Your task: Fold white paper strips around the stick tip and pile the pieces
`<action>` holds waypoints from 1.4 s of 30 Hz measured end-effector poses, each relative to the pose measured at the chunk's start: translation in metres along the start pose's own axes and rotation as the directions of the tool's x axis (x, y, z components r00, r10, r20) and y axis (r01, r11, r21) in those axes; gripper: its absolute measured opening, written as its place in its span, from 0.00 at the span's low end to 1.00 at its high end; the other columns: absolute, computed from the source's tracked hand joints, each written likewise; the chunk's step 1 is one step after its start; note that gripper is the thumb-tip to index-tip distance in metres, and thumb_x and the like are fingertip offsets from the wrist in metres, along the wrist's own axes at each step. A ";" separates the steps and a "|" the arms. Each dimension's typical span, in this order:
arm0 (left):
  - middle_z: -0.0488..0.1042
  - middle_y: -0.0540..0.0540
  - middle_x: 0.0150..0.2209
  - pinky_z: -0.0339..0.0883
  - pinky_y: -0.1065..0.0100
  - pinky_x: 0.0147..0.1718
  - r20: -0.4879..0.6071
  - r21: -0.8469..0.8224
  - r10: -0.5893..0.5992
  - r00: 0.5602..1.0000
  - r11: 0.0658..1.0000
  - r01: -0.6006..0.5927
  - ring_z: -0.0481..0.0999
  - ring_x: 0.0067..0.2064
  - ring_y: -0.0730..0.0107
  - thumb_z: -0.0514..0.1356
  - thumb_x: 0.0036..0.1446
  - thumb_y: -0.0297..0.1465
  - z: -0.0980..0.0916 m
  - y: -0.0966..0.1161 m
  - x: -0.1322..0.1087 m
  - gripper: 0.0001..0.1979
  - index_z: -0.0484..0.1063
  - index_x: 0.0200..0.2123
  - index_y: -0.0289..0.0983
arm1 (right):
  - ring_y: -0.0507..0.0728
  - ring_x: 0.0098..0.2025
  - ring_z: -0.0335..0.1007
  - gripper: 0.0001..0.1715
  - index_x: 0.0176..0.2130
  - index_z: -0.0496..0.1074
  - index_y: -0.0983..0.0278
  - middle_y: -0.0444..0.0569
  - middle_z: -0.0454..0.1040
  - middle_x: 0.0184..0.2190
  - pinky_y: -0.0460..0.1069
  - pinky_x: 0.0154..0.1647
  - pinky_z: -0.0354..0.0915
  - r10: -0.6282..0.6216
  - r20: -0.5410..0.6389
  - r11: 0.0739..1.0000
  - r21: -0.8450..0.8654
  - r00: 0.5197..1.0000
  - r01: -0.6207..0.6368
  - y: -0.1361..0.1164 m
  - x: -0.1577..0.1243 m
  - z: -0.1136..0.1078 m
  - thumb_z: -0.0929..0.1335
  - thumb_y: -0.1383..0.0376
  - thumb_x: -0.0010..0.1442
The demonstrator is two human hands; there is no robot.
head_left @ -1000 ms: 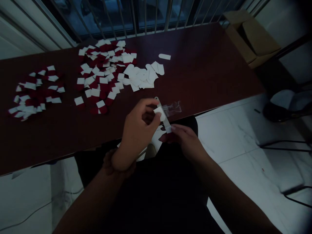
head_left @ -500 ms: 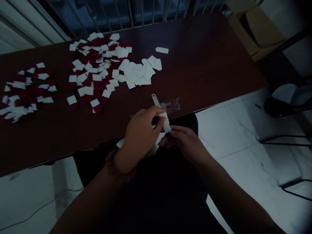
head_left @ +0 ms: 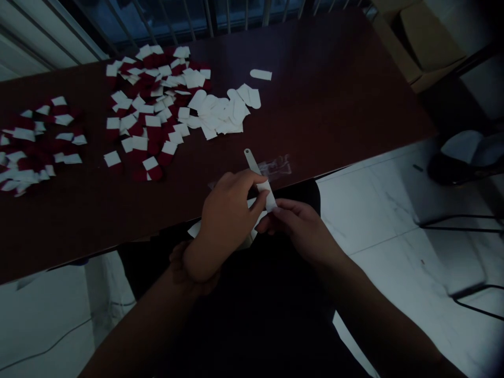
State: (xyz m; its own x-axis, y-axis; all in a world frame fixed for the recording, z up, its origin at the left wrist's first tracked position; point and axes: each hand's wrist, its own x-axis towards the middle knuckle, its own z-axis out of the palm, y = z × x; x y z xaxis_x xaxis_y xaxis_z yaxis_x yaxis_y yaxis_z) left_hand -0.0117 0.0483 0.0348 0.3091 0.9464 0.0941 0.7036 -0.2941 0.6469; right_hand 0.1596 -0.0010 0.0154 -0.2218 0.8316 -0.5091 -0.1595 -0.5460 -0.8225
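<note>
My left hand (head_left: 228, 212) is closed, with thumb and index finger pinching a pale flat stick (head_left: 252, 160) with a round hole in its far end. Around the near part of the stick, or against it, is a small white piece (head_left: 268, 195); I cannot tell which. My right hand (head_left: 301, 223) pinches the near end of that white piece between thumb and fingers. Under the hands, more white pieces (head_left: 195, 229) show at my lap, partly hidden by the left hand. A crumpled clear plastic wrapper (head_left: 277, 165) lies just beyond the stick.
On the dark table (head_left: 334, 105), a pile of white round-ended pieces (head_left: 220, 113) lies beside a large heap of red-and-white pieces (head_left: 153, 121). A smaller red-and-white heap (head_left: 27, 152) is at the left. One white piece (head_left: 260, 74) lies apart. A cardboard box (head_left: 429, 37) stands at the far right.
The white piece's near end, which stood out as a separate flap, now lies in line with the stick. Both hands keep their grip and have barely moved; the view has shifted slightly.
</note>
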 end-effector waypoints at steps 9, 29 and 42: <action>0.79 0.46 0.46 0.69 0.62 0.41 0.038 0.040 0.100 0.994 0.994 -0.102 0.77 0.49 0.58 0.62 0.68 0.33 -0.001 -0.006 0.001 0.07 0.76 0.48 0.40 | 0.56 0.37 0.79 0.13 0.46 0.82 0.61 0.49 0.84 0.35 0.51 0.42 0.70 -0.011 -0.008 1.000 0.016 1.000 0.011 0.002 0.002 0.000 0.67 0.60 0.71; 0.82 0.48 0.35 0.71 0.67 0.35 0.045 -0.159 -0.098 0.994 0.982 0.104 0.79 0.34 0.66 0.58 0.70 0.35 -0.020 -0.009 0.013 0.13 0.82 0.41 0.39 | 0.55 0.37 0.80 0.14 0.46 0.81 0.61 0.48 0.85 0.35 0.51 0.43 0.71 -0.004 -0.019 1.000 -0.027 1.000 0.003 0.001 -0.001 -0.001 0.66 0.59 0.72; 0.84 0.46 0.46 0.73 0.62 0.44 0.148 -0.044 0.044 0.988 0.998 -0.038 0.82 0.45 0.60 0.60 0.69 0.37 -0.012 -0.008 0.014 0.13 0.82 0.50 0.42 | 0.55 0.37 0.80 0.14 0.47 0.81 0.60 0.48 0.85 0.35 0.51 0.43 0.71 0.006 -0.018 1.000 -0.017 1.000 -0.006 0.002 -0.002 -0.001 0.66 0.58 0.72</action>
State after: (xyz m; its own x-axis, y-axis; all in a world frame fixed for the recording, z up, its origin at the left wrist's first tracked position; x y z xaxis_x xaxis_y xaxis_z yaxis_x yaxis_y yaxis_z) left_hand -0.0212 0.0655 0.0402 0.4309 0.9024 0.0091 0.6629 -0.3234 0.6753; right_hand 0.1609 -0.0032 0.0144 -0.2054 0.8303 -0.5181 -0.1416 -0.5490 -0.8237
